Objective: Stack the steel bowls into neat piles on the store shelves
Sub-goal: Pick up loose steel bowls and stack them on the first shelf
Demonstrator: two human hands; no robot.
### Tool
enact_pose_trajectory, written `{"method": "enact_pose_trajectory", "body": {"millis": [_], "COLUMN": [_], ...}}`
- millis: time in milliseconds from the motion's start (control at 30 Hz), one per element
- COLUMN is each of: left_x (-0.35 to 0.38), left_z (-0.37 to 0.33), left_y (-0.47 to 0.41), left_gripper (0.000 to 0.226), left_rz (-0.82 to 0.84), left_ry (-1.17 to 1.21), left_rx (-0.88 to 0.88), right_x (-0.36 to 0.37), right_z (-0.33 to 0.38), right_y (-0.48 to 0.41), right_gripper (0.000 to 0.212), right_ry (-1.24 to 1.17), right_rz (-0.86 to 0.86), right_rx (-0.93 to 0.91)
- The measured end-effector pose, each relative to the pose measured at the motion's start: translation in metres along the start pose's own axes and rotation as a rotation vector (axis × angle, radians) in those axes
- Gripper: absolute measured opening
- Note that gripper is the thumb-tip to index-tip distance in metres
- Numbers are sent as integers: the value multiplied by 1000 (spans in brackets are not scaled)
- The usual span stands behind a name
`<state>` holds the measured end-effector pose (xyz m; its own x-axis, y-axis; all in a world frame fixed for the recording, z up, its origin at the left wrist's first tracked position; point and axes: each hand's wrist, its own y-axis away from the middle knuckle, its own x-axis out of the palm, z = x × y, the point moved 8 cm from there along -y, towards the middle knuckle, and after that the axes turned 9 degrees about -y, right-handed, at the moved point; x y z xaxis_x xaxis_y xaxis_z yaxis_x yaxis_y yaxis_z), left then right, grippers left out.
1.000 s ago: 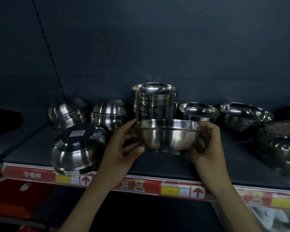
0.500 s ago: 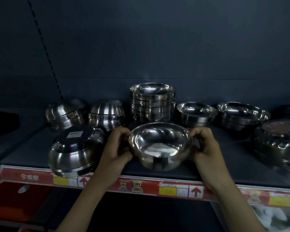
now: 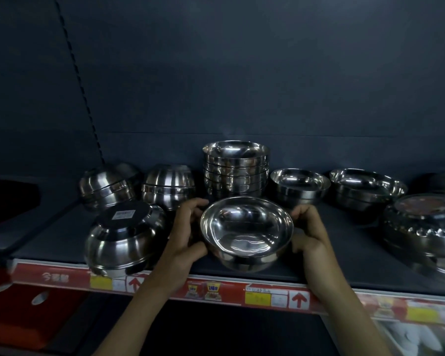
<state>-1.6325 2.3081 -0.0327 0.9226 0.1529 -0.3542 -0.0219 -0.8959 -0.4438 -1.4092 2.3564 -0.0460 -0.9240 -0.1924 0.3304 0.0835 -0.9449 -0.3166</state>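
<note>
I hold a shiny steel bowl (image 3: 247, 232) between both hands, low over the front of the dark shelf (image 3: 344, 258), its mouth tilted towards me. My left hand (image 3: 184, 235) grips its left rim and side; my right hand (image 3: 310, 232) grips the right rim. Directly behind it stands an upright pile of several steel bowls (image 3: 235, 168). Right of the pile sit two more upright bowls (image 3: 299, 185) (image 3: 368, 187). To the left lie three upside-down bowl stacks: a big one with a barcode label (image 3: 125, 237) at the front and two smaller ones (image 3: 108, 185) (image 3: 168, 185) behind.
A patterned steel basin (image 3: 427, 227) lies upside down at the far right. A red price strip (image 3: 216, 291) runs along the shelf's front edge. The dark back panel (image 3: 242, 86) rises behind the bowls. A black object (image 3: 8, 201) sits at the far left.
The bowl has tipped from level to mouth-towards-me and come down closer to the shelf's front. Both hands kept their grip on its sides.
</note>
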Motion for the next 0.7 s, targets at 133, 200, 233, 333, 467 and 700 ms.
{"method": "enact_pose_trajectory", "body": {"millis": [133, 200, 233, 333, 467, 700], "left_x": [1, -1, -3, -10, -23, -51], "left_z": [-7, -9, -11, -21, -52, -100], "left_y": [3, 5, 6, 7, -4, -54], "left_gripper": [72, 71, 71, 70, 62, 58], "left_rz": [-3, -34, -55, -115, -179, -293], "left_ry": [-12, 15, 38, 124, 195, 189], "left_rx": [10, 12, 13, 31, 117, 200], "right_x": [6, 7, 8, 13, 24, 68], "right_z": [5, 9, 12, 29, 67, 124], "right_y": [3, 6, 8, 10, 1, -27], "right_gripper": [33, 30, 30, 35, 48, 56], "right_ry": [11, 10, -8, -41, -87, 35], "right_rz": [17, 41, 53, 82, 115, 242], "right_rx": [5, -19, -33, -116, -280, -394]}}
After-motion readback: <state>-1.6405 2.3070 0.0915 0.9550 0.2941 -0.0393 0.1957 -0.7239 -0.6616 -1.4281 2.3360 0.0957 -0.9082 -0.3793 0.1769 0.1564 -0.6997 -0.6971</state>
